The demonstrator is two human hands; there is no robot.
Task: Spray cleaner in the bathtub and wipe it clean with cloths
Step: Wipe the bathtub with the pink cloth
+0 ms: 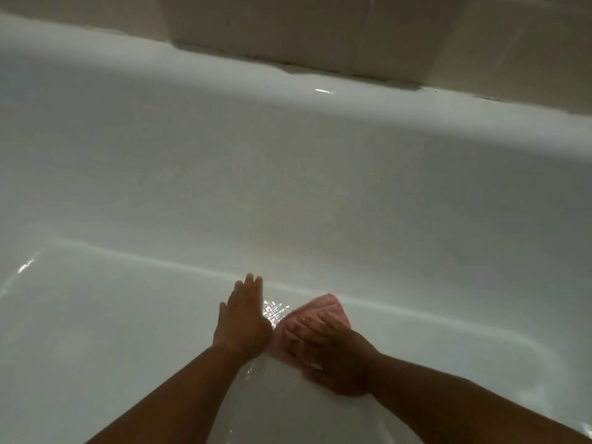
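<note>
A white bathtub fills the view, its far wall (288, 174) rising to a rounded rim. On the wet tub floor lies a pink cloth (323, 307), near the seam with the far wall. My right hand (333, 354) presses flat on the cloth, fingers spread over it, covering its near part. Just left of the cloth, my left hand (243, 318) rests flat on the bare floor with straight fingers and holds nothing. A glinting wet patch lies between the two hands. No spray bottle is in view.
Beige wall tiles (304, 30) stand behind the tub's far rim (320, 91), with dark grime along the joint. The tub floor (105, 331) stretches to the left and right of my hands.
</note>
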